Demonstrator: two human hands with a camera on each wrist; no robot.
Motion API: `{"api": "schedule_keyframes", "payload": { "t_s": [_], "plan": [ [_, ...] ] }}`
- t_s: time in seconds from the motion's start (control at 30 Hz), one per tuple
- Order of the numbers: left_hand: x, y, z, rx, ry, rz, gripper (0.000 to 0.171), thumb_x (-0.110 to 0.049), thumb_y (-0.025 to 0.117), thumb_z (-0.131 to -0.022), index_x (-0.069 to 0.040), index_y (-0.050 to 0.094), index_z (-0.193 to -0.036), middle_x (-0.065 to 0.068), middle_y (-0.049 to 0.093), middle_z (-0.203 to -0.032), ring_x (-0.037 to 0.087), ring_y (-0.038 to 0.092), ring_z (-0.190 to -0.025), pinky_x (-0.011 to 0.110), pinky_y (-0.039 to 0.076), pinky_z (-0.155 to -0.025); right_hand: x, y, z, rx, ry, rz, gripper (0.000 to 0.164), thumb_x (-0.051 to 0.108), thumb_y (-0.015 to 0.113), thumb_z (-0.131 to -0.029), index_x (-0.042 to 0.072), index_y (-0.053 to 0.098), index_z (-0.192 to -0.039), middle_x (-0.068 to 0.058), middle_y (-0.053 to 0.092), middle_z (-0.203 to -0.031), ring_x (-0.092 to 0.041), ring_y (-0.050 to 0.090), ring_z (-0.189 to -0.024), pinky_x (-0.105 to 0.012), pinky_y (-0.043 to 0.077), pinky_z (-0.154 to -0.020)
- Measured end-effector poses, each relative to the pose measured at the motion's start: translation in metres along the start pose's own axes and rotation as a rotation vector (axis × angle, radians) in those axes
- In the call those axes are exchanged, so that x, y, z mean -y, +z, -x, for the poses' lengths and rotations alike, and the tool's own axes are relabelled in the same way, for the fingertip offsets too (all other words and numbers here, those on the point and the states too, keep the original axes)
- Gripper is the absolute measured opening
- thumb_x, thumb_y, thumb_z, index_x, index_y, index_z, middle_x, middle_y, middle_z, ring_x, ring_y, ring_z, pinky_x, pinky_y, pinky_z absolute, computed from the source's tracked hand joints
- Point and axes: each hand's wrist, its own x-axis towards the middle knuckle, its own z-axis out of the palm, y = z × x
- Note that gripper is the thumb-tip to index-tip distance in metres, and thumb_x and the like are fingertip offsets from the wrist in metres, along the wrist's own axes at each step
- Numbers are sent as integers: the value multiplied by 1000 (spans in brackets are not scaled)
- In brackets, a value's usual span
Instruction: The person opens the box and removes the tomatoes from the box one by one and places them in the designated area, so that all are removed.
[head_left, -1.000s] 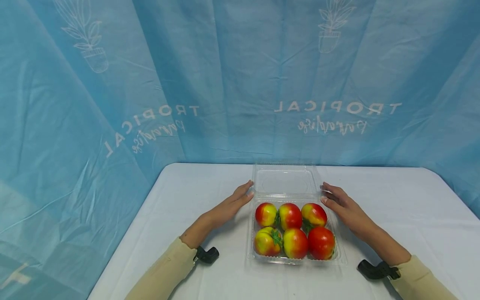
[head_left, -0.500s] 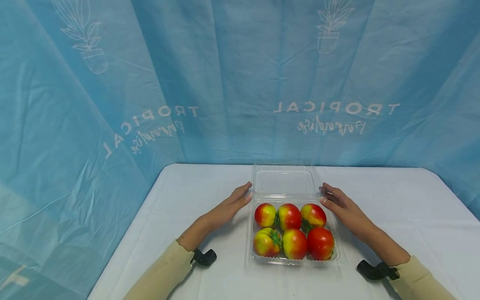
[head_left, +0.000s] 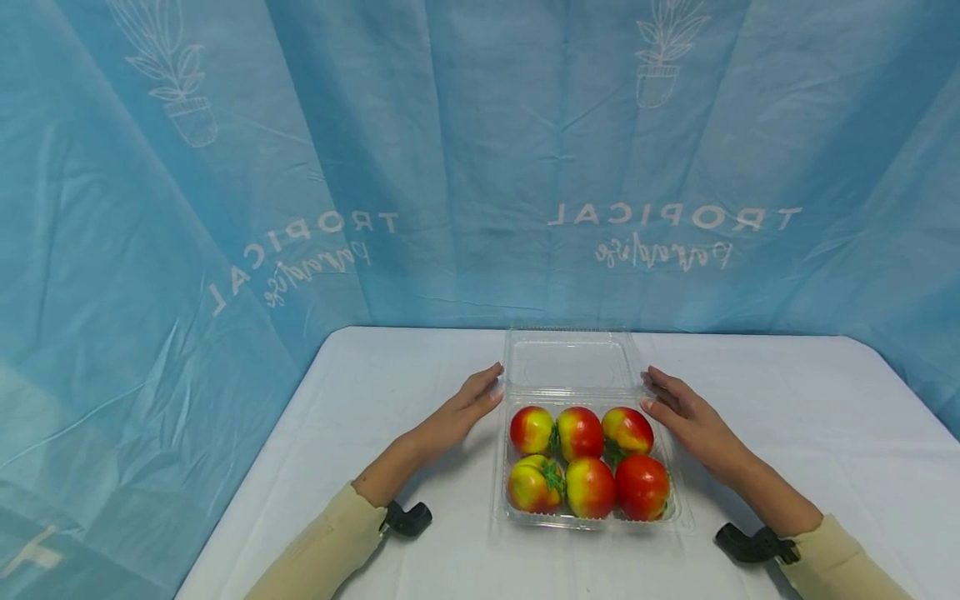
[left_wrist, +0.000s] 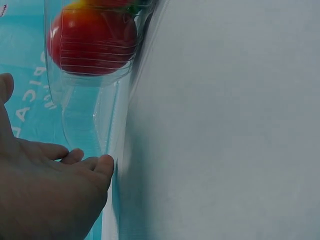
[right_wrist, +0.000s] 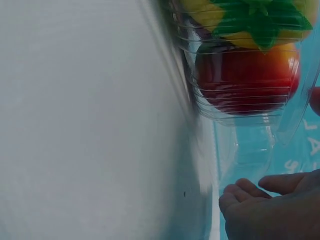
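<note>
A clear plastic clamshell box point(head_left: 573, 523) lies on the white table with its lid point(head_left: 573, 362) folded back, away from the person. Two rows of red and yellow tomatoes point(head_left: 591, 487) with green leafy tops fill the base. My left hand point(head_left: 461, 412) is at the box's left side, near the hinge, its fingers extended toward the lid edge. On the opposite side, my right hand point(head_left: 690, 421) has its thumb and fingers slightly bent beside the hinge. Both wrist views show tomatoes through the ribbed box wall, above the left hand point(left_wrist: 55, 190) and the right hand point(right_wrist: 280, 205).
The white cloth-covered table point(head_left: 390, 375) ends at a blue curtain point(head_left: 487, 167) with printed plants and lettering. Black wrist-worn devices point(head_left: 753, 542) sit below each hand at the cuffs of the beige sleeves point(head_left: 322, 550).
</note>
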Motion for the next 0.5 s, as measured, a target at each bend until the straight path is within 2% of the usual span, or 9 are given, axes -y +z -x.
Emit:
{"api": "schedule_keyframes", "payload": {
  "t_s": [0.27,0.5],
  "plan": [
    [0,2,4,-97,34,35,73,-57,47,-110,-20,26,-170,0,25,-174,26,28,-160,57,25,-129,2,1,3,-28,-15,11,82,35,65,-106,7,21,-169,-25,27,-170,-50,29,-155,-62,36,-115],
    [-1,4,14,-155,45,44,70,-51,50,-111,-16,31,-168,2,35,-171,29,37,-156,55,35,-125,4,2,8,-58,-45,24,77,32,66,-106,8,25,-167,-26,29,-169,-52,36,-151,-61,43,-109]
  ]
}}
